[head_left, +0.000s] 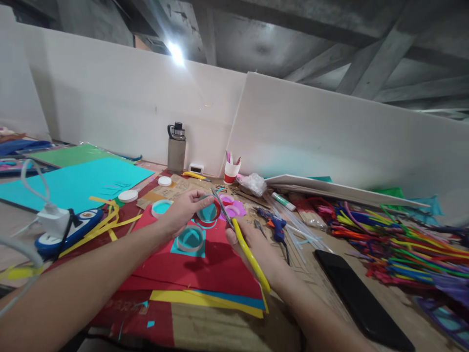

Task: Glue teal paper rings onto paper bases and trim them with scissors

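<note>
My left hand (183, 210) pinches a round, shallow piece (207, 212) with a blue-green face and a reddish edge. My right hand (252, 239) is wrapped round yellow-handled scissors (249, 255), their blades pointing up beside that round piece. Below, a white ring-shaped lid (190, 239) rests on a cyan paper square (200, 250) on red sheets (216, 274). Another white-rimmed lid with cyan inside (161, 209) lies by my left wrist. Pink and purple round pieces (232, 208) sit just beyond the scissors.
Yellow strips (110, 222) and a white plug (53, 220) lie left. A bottle (176, 151), a utility knife (196, 175) and a paper cup (231, 172) stand or lie at the back. Rightward are a glue gun (275, 222), a phone (359, 298) and pipe cleaners (395, 244).
</note>
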`<state>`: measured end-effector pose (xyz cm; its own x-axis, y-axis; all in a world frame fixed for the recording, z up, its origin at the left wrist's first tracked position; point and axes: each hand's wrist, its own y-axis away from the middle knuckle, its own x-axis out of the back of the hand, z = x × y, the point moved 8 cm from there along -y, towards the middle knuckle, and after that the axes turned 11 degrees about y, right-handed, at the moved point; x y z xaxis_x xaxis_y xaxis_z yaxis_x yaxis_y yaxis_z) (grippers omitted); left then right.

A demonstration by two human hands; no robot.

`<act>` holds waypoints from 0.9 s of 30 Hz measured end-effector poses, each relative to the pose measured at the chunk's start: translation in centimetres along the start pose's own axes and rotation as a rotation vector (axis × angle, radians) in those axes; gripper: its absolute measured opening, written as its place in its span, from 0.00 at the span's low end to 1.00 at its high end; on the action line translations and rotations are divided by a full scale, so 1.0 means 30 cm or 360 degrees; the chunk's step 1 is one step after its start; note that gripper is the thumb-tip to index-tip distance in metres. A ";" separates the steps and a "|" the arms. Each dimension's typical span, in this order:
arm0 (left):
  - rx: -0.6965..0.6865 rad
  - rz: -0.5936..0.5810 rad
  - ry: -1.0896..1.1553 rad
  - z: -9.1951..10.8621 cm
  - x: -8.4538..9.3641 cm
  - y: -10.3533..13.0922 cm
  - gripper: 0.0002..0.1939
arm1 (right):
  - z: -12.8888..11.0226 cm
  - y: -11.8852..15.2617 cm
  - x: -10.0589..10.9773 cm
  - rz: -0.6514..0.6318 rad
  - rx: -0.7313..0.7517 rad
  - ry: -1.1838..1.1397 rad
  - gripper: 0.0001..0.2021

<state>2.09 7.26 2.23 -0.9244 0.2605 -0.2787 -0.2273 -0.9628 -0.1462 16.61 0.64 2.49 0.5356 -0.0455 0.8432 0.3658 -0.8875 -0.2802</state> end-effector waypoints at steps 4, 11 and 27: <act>-0.0009 -0.0024 -0.0012 -0.003 -0.003 0.001 0.17 | -0.005 0.001 0.002 -0.0007 -0.0008 -0.0080 0.13; -0.0014 -0.0024 -0.0051 -0.001 -0.006 0.004 0.17 | -0.004 0.002 0.004 -0.0010 -0.0030 -0.0034 0.15; -0.0016 -0.0038 0.0004 -0.013 0.010 -0.016 0.18 | -0.024 -0.006 0.028 -0.0001 -0.0005 -0.0010 0.18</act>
<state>2.04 7.83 1.86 -0.9180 0.2835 -0.2773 -0.2461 -0.9555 -0.1624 16.45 0.45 3.59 0.5404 -0.0422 0.8403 0.3636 -0.8890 -0.2785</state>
